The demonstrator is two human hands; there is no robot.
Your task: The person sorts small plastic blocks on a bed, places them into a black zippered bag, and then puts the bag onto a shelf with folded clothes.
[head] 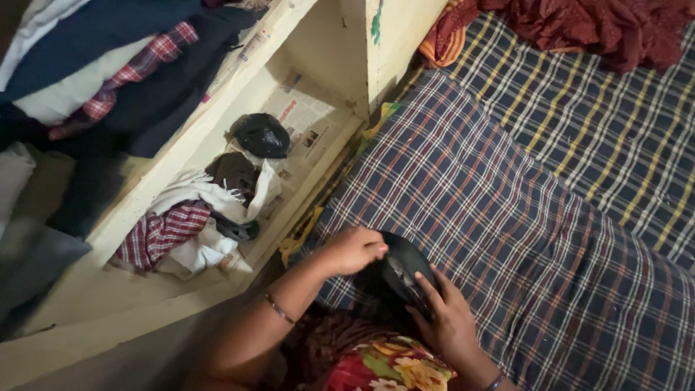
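Item: black glossy bundle [405, 271] — rounded, knotted plastic by the look of it, lying on the near edge of the bed [536, 217], at about 6 o'clock in the view.

Grip: left hand [352, 250] clenched on the bundle's upper-left end, at its 10 o'clock; right hand [449, 318] grasping the lower-right end, at its 5 o'clock, fingers [427, 287] laid across the top. The bundle sits between the two hands, touching both.

Axis: long axis runs from 11 o'clock to 5 o'clock; which end leads cannot be told.

Surface: bed cover in dark plaid with yellow and white lines; crumpled maroon cloth [601, 25] at 1 o'clock.

Room: pale wooden cupboard [217, 123] at 9 to 11 o'clock — paper-lined shelf holding a second black bundle [260, 135], a white scarf [192, 187] and red checked cloth [156, 235]; folded clothes [94, 65] above.
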